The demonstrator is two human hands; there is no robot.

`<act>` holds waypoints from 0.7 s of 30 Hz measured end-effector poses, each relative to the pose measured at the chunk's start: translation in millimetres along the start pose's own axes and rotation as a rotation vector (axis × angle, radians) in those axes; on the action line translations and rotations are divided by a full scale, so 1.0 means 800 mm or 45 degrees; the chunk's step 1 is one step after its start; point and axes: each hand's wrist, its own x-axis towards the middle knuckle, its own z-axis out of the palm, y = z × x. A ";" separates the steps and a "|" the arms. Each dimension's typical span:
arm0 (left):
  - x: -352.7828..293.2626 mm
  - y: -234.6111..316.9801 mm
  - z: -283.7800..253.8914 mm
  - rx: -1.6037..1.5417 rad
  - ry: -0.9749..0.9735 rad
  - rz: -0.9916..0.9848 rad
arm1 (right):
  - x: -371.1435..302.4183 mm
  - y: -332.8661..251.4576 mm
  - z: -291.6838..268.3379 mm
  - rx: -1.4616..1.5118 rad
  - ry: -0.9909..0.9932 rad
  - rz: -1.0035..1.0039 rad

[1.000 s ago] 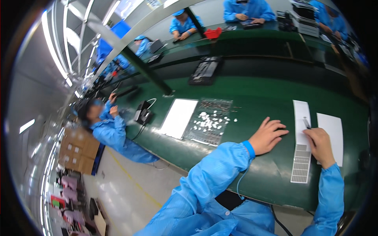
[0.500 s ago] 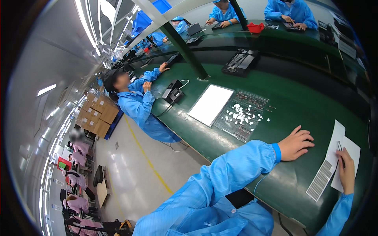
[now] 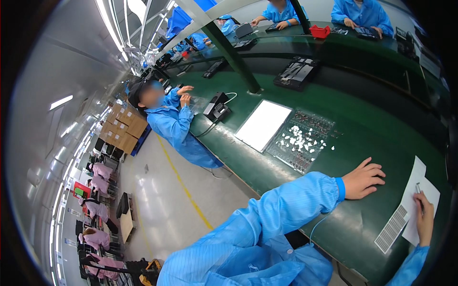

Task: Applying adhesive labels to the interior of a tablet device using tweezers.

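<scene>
My left hand (image 3: pixel 365 181) lies palm down on the green tabletop (image 3: pixel 334 209), fingers spread, holding nothing. At the far right, my right hand (image 3: pixel 424 217) pinches a thin metal tool that looks like tweezers (image 3: pixel 418 188), its tip pointing away over white paper. Two pale sheets overlap under that hand: a long white strip (image 3: pixel 413 183) and a wider white sheet (image 3: pixel 433 191). At the near end of the strip is a grid of small grey-white labels (image 3: pixel 393 229). The tool's tip is too small to tell whether it touches the paper.
Left of my hands, a clear tray (image 3: pixel 298 164) carries many small white pieces (image 3: pixel 300 139), beside a white board (image 3: pixel 264 125). Beyond are a black box-like device (image 3: pixel 217 107), a green post (image 3: pixel 234 62) and a black unit (image 3: pixel 296 73). A co-worker (image 3: pixel 167 121) sits at the left. A cord (image 3: pixel 316 228) runs from my left wristband.
The view has shifted slightly. My left hand stays flat on the table, and my right hand keeps the tool over the paper. The co-worker's far hand has drawn back from a dark device.
</scene>
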 end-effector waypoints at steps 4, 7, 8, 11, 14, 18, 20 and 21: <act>-0.006 -0.006 0.003 0.015 0.010 -0.001 | -0.001 -0.012 0.001 -0.019 -0.008 -0.005; -0.008 -0.006 0.002 -0.010 -0.025 -0.017 | -0.005 -0.006 -0.001 -0.022 -0.002 -0.013; -0.005 -0.004 0.002 -0.009 -0.002 0.003 | -0.006 -0.004 -0.004 -0.014 -0.014 -0.011; -0.003 -0.005 0.002 -0.016 0.014 0.017 | -0.004 0.007 -0.005 0.016 -0.042 0.009; -0.004 -0.006 0.004 -0.019 0.002 0.003 | -0.002 0.017 0.000 0.015 -0.041 0.003; -0.007 -0.010 0.006 -0.020 0.019 -0.010 | 0.003 0.016 0.005 0.018 -0.085 0.047; -0.005 -0.009 0.007 -0.032 0.039 -0.002 | 0.002 0.027 0.009 -0.052 -0.001 -0.024; -0.002 -0.006 0.007 -0.033 0.049 0.017 | 0.000 0.029 0.003 -0.050 -0.017 -0.013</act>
